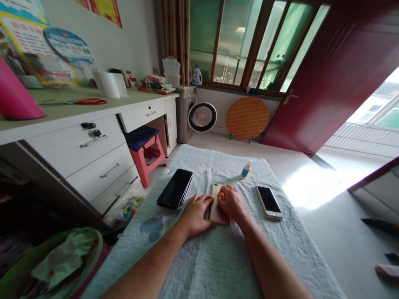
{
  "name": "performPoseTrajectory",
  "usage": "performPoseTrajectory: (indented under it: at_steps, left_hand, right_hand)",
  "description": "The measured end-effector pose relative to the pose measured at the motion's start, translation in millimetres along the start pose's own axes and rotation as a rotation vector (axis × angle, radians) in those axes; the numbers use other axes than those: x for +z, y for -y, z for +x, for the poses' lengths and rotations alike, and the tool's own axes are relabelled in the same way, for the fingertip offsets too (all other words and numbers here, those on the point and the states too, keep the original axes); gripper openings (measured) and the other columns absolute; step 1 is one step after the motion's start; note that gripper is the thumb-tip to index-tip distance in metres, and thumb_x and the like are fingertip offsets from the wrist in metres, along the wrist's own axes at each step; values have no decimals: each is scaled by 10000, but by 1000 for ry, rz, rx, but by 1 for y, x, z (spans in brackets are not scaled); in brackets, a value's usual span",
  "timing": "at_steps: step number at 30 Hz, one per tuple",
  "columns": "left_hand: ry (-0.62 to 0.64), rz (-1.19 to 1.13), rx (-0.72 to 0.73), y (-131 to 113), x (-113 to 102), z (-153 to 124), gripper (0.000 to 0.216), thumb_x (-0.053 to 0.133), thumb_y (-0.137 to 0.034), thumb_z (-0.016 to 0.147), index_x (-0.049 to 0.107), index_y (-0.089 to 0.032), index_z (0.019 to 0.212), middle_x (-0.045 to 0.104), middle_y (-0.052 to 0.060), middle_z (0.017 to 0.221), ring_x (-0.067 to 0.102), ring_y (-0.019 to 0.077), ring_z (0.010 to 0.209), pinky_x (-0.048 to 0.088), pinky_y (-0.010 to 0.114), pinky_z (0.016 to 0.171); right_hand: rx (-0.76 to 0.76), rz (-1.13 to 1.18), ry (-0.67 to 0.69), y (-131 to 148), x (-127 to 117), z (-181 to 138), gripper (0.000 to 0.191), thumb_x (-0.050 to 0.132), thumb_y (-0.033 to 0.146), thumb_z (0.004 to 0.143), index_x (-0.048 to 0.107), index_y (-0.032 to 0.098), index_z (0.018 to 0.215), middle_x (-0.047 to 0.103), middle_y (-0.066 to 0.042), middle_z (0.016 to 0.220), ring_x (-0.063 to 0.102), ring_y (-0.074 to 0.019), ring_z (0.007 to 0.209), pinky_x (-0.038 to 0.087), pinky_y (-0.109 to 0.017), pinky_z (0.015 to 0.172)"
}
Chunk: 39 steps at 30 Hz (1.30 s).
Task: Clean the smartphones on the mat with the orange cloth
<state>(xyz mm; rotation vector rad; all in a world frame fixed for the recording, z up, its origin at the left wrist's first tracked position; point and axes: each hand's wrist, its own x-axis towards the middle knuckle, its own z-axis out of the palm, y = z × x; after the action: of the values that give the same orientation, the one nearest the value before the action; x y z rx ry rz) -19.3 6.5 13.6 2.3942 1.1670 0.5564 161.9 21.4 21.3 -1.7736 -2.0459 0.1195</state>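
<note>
Left hand, fingers flat and close together, is steadying the pale phone, which is lying mid-table. Right hand, fingers curled, is pinching an orange wad against it.

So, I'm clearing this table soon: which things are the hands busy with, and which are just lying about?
In use: pale gold phone, touched by left hand and right hand; small orange piece at the right hand.
Lying about: black phone, white phone, small spray bottle, all on the cloth.
</note>
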Motion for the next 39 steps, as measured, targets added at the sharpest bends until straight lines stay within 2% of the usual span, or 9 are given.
performPoseTrajectory:
  at_steps: [19, 31, 39]
  left_hand:
    - [15, 13, -15, -1, 0, -1, 729, 740, -456, 642, 519, -211, 1291, 518, 71, 1348, 466, 302, 1183, 348, 409, 1035]
    - [-3, 12, -5, -1, 0, 0, 722, 747, -469, 634, 527, -215, 1274, 527, 70, 1334, 475, 298, 1172, 358, 407, 1028]
    - [5, 16, -14, -1, -1, 0, 719, 748, -460, 634, 528, -221, 1275, 526, 68, 1339, 472, 299, 1177, 356, 408, 1030]
  right_hand:
    - [179, -80, -34, -3, -2, 1, 106, 495, 209, 837, 582, 184, 782, 587, -31, 812, 496, -128, 730, 295, -234, 648]
    - [73, 3, -36, -2, 2, -1, 107, 498, 203, 817, 562, 187, 733, 571, -20, 762, 496, -128, 710, 298, -234, 633]
    - [100, 8, -52, -3, 4, 0, 100, 498, 199, 819, 566, 187, 746, 576, -21, 776, 497, -127, 707, 302, -233, 637]
